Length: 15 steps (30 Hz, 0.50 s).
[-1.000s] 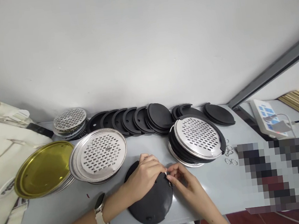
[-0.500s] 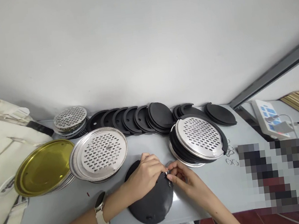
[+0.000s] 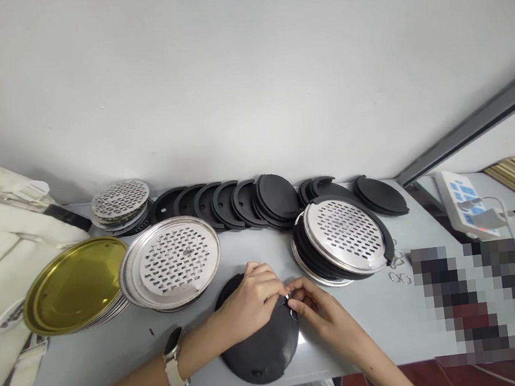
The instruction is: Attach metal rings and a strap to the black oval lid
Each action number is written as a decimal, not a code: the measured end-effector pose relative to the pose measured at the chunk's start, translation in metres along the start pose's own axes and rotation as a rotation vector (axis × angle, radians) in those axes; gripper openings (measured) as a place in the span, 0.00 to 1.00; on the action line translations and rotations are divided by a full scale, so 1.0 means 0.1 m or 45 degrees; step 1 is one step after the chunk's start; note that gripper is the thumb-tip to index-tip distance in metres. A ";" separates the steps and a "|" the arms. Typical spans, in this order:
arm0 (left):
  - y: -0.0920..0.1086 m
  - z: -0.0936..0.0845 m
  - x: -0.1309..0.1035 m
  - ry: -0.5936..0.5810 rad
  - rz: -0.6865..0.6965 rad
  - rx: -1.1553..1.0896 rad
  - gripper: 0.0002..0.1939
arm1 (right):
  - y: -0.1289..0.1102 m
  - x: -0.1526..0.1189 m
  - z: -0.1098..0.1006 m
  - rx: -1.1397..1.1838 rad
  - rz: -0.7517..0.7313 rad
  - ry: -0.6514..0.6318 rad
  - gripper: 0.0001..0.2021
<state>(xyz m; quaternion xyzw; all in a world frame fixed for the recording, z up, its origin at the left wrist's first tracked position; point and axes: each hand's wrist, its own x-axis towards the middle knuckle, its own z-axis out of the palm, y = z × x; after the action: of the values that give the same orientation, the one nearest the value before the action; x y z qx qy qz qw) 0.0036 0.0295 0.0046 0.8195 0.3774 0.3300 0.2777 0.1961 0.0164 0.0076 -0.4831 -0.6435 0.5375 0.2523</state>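
A black round disc (image 3: 263,350) lies near the table's front edge, partly under my left hand (image 3: 253,299). The fingers of that hand are pinched at the disc's upper right edge. My right hand (image 3: 315,310) meets them there, thumb and fingers closed on a small metal ring (image 3: 293,314) at the disc's rim. The fingertips of both hands nearly touch, and they hide part of the ring. What exactly the left fingertips grip is too small to make out.
Gold plates (image 3: 77,288) and a silver plate with a perforated disc (image 3: 176,261) stand left. Black discs (image 3: 276,197) line the wall. A perforated stack (image 3: 346,235) and loose rings (image 3: 400,278) are right, near a power strip (image 3: 466,206).
The small metal ring shows more clearly beside my right fingertips. Both hands have hardly moved and stay at the same edge of the disc.
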 end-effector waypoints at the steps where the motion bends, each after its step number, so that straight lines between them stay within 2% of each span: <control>1: 0.00 0.00 0.00 0.002 0.002 -0.003 0.11 | 0.00 0.00 0.00 -0.012 -0.003 0.000 0.11; 15: 0.01 0.02 -0.02 -0.029 -0.022 0.018 0.12 | -0.05 -0.02 0.01 -0.053 -0.051 -0.037 0.07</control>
<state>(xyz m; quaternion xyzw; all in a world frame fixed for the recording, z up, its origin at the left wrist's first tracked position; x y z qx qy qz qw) 0.0050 0.0268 0.0035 0.8218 0.3835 0.3158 0.2790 0.1946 0.0149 0.0120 -0.4675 -0.6678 0.5256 0.2435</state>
